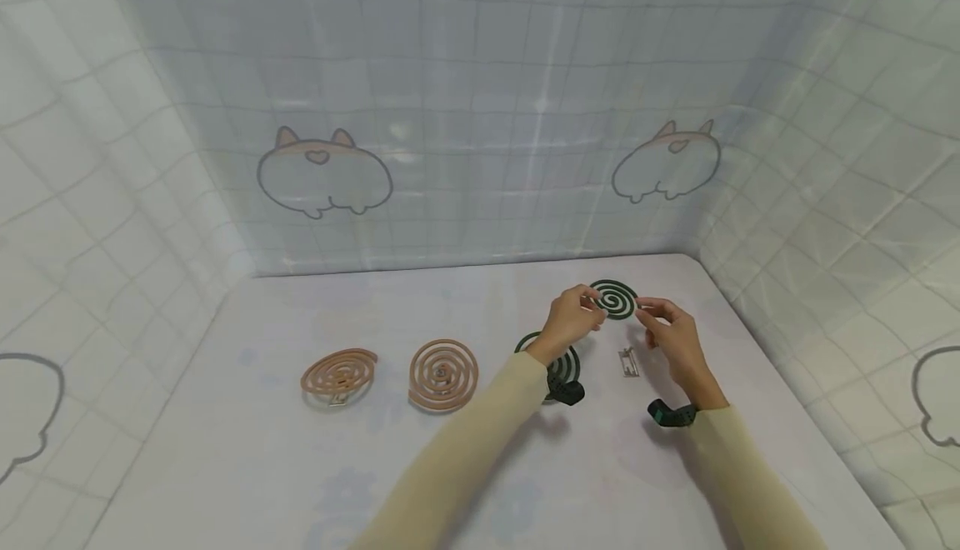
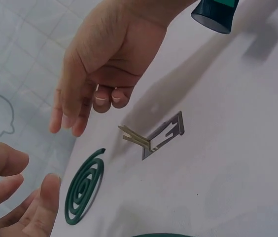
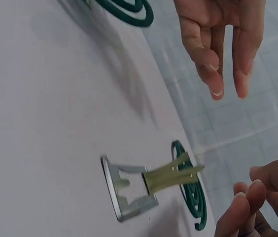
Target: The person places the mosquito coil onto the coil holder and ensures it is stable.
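Note:
A green mosquito coil (image 1: 612, 300) lies flat near the table's back right, between my two hands. My left hand (image 1: 570, 317) is at the coil's left edge, fingers loosely bent and holding nothing. On the other side, my right hand (image 1: 672, 342) hovers with thumb and fingers apart, also holding nothing. In the left wrist view a gap shows between the left fingers (image 2: 50, 192) and the coil (image 2: 82, 190). A small metal coil stand (image 1: 628, 362) with raised brass-coloured prongs (image 3: 173, 178) rests on the table, nearer than the coil.
A second green coil (image 1: 575, 367) is partly hidden behind my left wrist. Further left are a flat brown coil (image 1: 442, 373) and a tilted brown coil (image 1: 339, 373) raised on a metal stand (image 1: 338, 400). Patterned cloth walls (image 1: 480, 133) enclose the back and sides.

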The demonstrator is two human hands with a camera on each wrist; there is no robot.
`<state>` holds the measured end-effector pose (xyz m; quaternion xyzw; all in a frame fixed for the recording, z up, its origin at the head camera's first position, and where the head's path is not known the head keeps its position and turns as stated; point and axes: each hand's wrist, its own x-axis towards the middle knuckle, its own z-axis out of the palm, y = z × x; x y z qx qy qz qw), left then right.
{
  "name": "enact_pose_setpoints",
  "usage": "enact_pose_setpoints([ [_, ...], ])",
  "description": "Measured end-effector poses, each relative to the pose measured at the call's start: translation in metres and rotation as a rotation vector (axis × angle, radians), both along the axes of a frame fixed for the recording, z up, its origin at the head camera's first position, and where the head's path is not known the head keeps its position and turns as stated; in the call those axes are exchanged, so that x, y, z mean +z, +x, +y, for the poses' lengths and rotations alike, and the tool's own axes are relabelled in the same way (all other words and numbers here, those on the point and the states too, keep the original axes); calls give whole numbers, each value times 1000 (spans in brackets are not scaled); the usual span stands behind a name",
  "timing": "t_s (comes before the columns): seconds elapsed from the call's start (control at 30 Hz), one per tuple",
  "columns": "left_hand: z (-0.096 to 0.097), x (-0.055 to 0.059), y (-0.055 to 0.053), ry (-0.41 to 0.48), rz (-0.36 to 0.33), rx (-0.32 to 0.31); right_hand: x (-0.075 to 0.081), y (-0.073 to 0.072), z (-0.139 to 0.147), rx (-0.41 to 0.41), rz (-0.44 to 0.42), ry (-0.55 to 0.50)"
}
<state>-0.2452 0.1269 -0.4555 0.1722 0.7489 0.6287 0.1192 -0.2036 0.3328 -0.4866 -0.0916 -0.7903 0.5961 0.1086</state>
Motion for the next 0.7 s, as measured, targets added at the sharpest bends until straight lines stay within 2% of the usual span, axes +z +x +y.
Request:
enact_pose_setpoints([
  [0.17,9,-3,-4,-10,-27,17,-7,-10,9,-15,-31,4],
  [0.3,16,-7,-10,-44,-27,44,-10,-19,12,-37,-97,10],
  [0.53,28,-13,-22,-129,18,86,-13,-32,20,-82,-180,53],
  [0.7,35,-17,-28,-150,41,111,-14,-41,27,-100,-223,93],
])
